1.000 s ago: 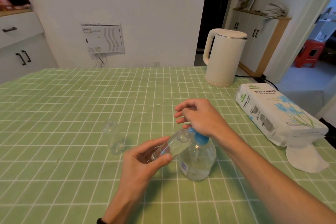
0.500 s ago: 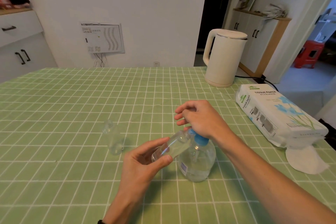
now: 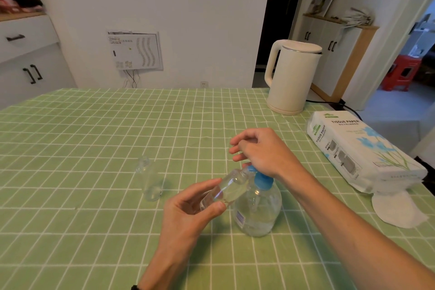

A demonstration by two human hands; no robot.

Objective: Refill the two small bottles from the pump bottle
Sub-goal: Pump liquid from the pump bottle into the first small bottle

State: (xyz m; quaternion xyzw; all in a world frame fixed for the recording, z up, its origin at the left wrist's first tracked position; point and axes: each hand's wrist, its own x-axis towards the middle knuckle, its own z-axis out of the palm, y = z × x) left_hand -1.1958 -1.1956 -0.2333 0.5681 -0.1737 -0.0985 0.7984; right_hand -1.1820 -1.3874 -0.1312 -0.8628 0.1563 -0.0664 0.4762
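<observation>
A clear pump bottle (image 3: 260,209) with a blue pump top stands on the green checked tablecloth (image 3: 94,139). My right hand (image 3: 261,150) rests on the pump head, its palm over the blue top and its fingers loosely curled. My left hand (image 3: 188,209) grips a small clear bottle (image 3: 226,189), tilted with its mouth against the pump's nozzle. A second small clear bottle (image 3: 149,180) stands upright and uncapped on the cloth to the left, apart from both hands.
A cream electric kettle (image 3: 292,77) stands at the back right with its cord trailing off. A pack of tissue paper (image 3: 360,150) lies at the right edge, with a loose tissue (image 3: 397,209) before it. White cabinets flank the room.
Almost nothing has moved. Both hands keep the same hold; the small bottle stays at the nozzle.
</observation>
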